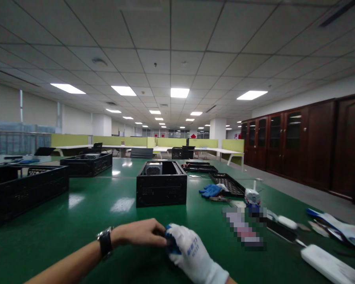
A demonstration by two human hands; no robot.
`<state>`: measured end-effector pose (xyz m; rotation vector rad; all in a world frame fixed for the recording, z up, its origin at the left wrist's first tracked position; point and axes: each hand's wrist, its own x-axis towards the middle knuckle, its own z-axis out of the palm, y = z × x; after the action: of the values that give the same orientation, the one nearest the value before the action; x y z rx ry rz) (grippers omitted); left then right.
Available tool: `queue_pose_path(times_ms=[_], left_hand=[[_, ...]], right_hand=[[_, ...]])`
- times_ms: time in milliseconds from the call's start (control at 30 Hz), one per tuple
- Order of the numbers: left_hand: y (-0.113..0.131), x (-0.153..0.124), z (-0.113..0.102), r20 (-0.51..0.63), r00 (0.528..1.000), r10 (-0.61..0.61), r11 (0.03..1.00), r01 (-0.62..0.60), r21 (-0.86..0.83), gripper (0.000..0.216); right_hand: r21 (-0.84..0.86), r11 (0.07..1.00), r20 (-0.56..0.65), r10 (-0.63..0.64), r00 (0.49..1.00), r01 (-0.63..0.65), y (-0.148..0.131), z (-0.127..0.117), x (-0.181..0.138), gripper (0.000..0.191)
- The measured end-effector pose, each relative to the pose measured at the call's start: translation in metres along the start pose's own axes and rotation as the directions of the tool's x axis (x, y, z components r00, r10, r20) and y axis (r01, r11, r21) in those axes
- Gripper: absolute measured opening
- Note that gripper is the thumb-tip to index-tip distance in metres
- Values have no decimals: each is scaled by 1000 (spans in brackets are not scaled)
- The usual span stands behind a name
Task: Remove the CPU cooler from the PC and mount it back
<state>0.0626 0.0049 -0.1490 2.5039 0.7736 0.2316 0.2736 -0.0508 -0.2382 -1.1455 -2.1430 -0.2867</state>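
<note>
My left hand [143, 232] is bare, with a wristwatch [105, 242] on its wrist. Its fingers are pinched together against the fingertips of my right hand [189, 248], which wears a white work glove with a blue palm and blue print on the back. The gloved fingers are curled inward. Whatever lies between the two hands is dark and hidden. Beyond them on the green table [118, 221] stands an open-topped black computer case [161, 191], with a grey power supply [154, 169] inside at the back left. The hands do not touch the case.
More black cases stand at left [26, 193] and back left [88, 165]. To the right lie a blue glove [210, 190], a black perforated panel [229, 184], a white bottle-like item [252, 196], a blurred-out patch and a white power strip [328, 262]. Wooden cabinets [318, 146] line the right wall.
</note>
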Motion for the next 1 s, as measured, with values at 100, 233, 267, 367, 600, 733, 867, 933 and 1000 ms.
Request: queue_pose_path(times_ms=[100, 233, 267, 367, 600, 733, 867, 933, 1000], left_hand=[[-5, 31, -47, -207, 978, -7, 973, 55, 225, 30], [-16, 79, -102, -527, 850, 4, 872, 254, 417, 38], [-20, 89, -110, -555, 832, 3, 849, 291, 440, 38], [-31, 109, -113, -571, 819, -48, 797, 376, 473, 34], [-41, 105, -84, -565, 815, -126, 697, 478, 535, 32], [-26, 82, -79, -557, 822, -116, 654, 485, 580, 31], [-2, 36, -61, -530, 844, -79, 630, 454, 630, 43], [11, 2, -46, -511, 856, -78, 622, 443, 646, 48], [20, -38, -28, -508, 856, -92, 633, 445, 634, 51]], right_hand=[[21, 986, 22, 167, 986, -167, -1, -15, 8, 23], [79, 951, -14, 301, 954, -299, 1, -17, 10, 17], [87, 945, -38, 319, 947, -315, 3, -16, 9, 17], [99, 934, -71, 350, 934, -343, 13, -16, 7, 19], [72, 831, -84, 557, 827, -552, 53, -34, 2, 19], [93, 759, -131, 650, 748, -644, 68, -35, 0, 21], [149, 719, -169, 695, 699, -679, 74, -33, 1, 20], [186, 704, -178, 710, 681, -685, 75, -34, 1, 20], [227, 698, -177, 715, 676, -679, 75, -35, 1, 19]])
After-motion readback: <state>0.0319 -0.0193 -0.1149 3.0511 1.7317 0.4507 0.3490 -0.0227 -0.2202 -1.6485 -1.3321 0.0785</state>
